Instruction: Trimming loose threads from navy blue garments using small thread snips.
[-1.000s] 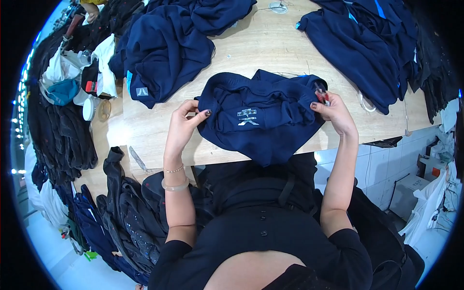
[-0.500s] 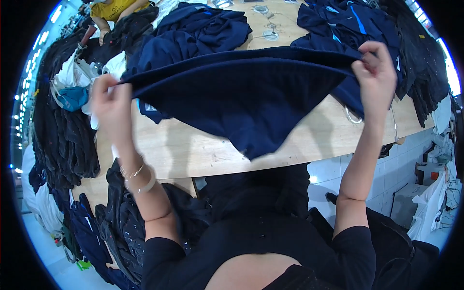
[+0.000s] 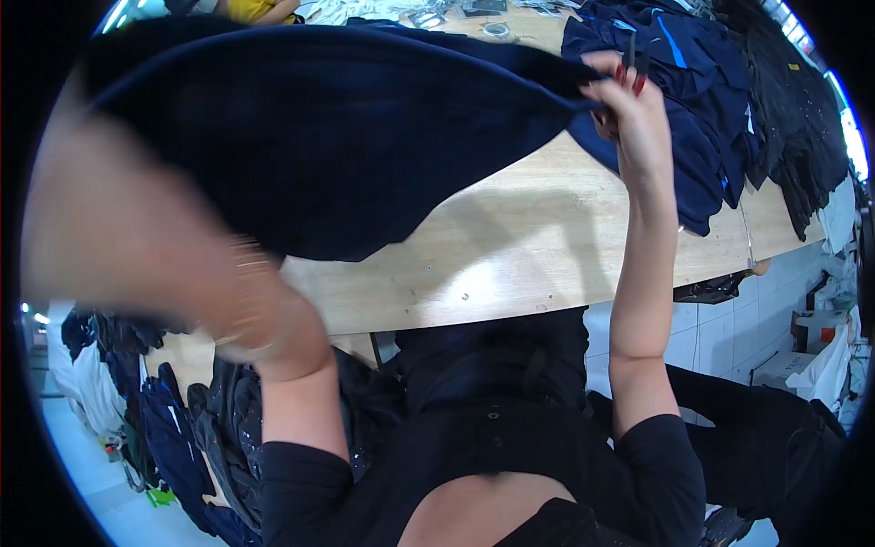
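A navy blue garment (image 3: pixel 346 137) is spread in the air between my hands, over the table. My right hand (image 3: pixel 638 123) is closed on its right edge, fingers bunched in the fabric. From that hand juts a small dark pointed tool with red parts (image 3: pixel 630 68), too small to name surely. My left hand (image 3: pixel 118 219) is raised at the far left, close to the camera and smeared by motion. The cloth's left end stays lifted and stretched at it, though its fingers are not clear. Bangles (image 3: pixel 251 301) circle the left wrist.
The pale wooden table (image 3: pixel 492 264) lies beneath the cloth. Navy garments with light blue trim (image 3: pixel 674 100) are heaped at the right, beside black ones (image 3: pixel 784 118). More dark clothes (image 3: pixel 228 410) lie low at the left. Another person in yellow (image 3: pixel 260 11) is across the table.
My left hand has swung left and closer to the camera, drawing the garment leftward and up. My right hand has moved left with its edge. The dark tool now shows.
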A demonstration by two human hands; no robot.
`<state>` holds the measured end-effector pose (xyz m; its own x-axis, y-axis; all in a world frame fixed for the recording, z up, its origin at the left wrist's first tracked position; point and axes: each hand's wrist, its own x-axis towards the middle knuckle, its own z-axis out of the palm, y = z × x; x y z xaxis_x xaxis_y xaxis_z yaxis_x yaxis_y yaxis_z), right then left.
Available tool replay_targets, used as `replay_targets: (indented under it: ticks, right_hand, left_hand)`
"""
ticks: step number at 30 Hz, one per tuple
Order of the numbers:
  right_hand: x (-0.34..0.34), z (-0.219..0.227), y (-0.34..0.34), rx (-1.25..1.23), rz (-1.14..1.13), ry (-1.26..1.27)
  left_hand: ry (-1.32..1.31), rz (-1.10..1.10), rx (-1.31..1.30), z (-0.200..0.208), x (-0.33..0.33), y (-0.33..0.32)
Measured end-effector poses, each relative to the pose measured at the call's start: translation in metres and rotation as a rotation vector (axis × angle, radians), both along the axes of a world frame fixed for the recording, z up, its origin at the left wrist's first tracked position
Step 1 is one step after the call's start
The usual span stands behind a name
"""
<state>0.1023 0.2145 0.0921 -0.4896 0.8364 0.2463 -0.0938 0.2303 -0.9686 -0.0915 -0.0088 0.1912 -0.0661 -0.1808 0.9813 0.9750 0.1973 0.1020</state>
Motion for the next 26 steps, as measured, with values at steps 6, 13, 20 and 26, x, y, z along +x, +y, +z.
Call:
replay_targets:
  ticks: [6, 13, 20, 26]
  right_hand:
    - [0.080, -0.147, 0.040, 0.111, -0.229, -0.614]
    - [0.097, -0.144, 0.013, -0.145, -0.195, -0.487]
    - [0.049, -0.163, 0.063, -0.030, -0.074, -0.379]
    - [0.001, -0.189, 0.079, -0.134, 0.136, -0.371]
  left_hand:
    - [-0.487, -1.144, -1.228, -0.187, 0.113, 0.041]
    - [-0.868, -0.842, -1.259, -0.223, 0.097, -0.056]
    - [-1.286, -0.313, -1.294, -0.240, 0.104, -0.111]
    - [-1.043, -0.374, -1.398, -0.257, 0.125, -0.090]
